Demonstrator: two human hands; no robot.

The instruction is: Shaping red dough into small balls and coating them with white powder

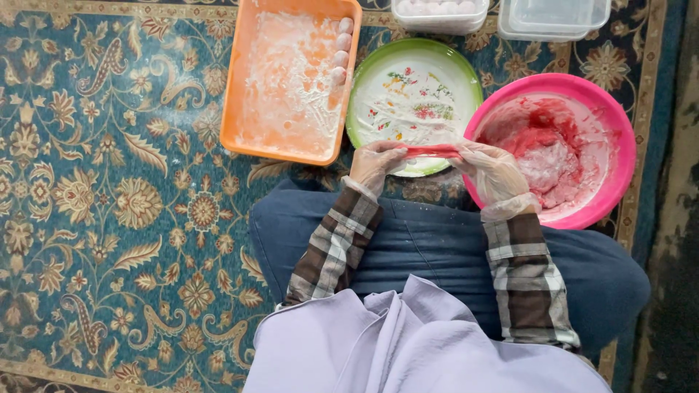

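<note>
My left hand point(375, 164) and my right hand point(493, 172), both in thin clear plastic gloves, hold the two ends of a stretched strip of red dough point(432, 151) between them. The strip hangs over the near edge of a green-rimmed floral plate point(466, 73) dusted with white flour. Right beside my right hand sits a pink bowl point(619, 124) holding a lump of red and white dough point(542, 156). My sleeves are brown and white plaid.
An orange rectangular tray point(237, 87), floured, carries a row of small pale dough balls point(341, 49) along its right side. Two clear plastic containers point(440, 16) point(553, 18) stand at the top edge. Everything rests on a teal patterned carpet point(109, 204); my folded legs are below.
</note>
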